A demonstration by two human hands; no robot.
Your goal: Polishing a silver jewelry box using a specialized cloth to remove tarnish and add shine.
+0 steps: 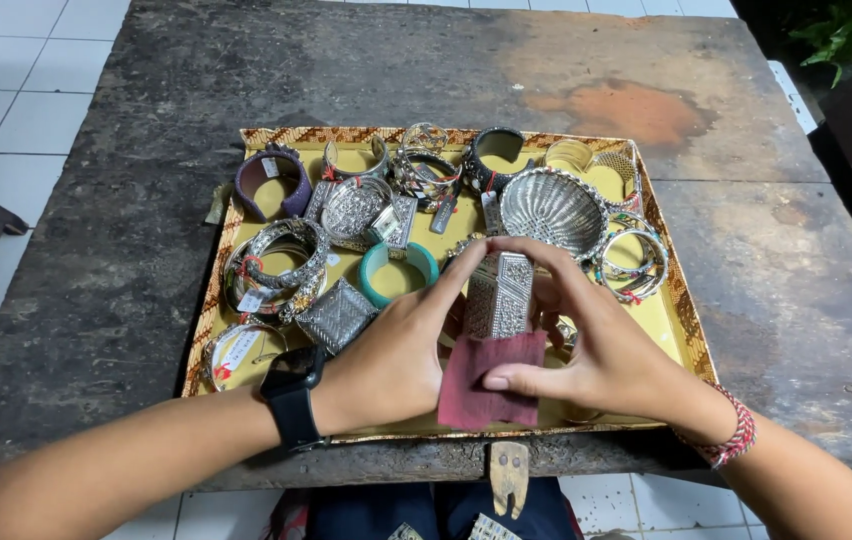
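My left hand (393, 355) and my right hand (601, 345) together hold a small embossed silver box (502, 295) upright over the near edge of a yellow tray (668, 318). My right thumb pins a dark red cloth (486, 378) under the box. My left wrist carries a black smartwatch (291, 390), my right wrist a red and white woven bracelet (731, 438). The tray holds several silver bangles, a teal bangle (398, 270), a purple cuff (273, 183), a flat silver case (337, 316) and a ribbed silver shell dish (553, 208).
The tray has a batik-patterned rim and rests on a dark, worn wooden table (376, 70) with a rusty stain at the back right. A small carved wooden piece (509, 475) hangs at the table's near edge. White floor tiles and a green plant lie beyond.
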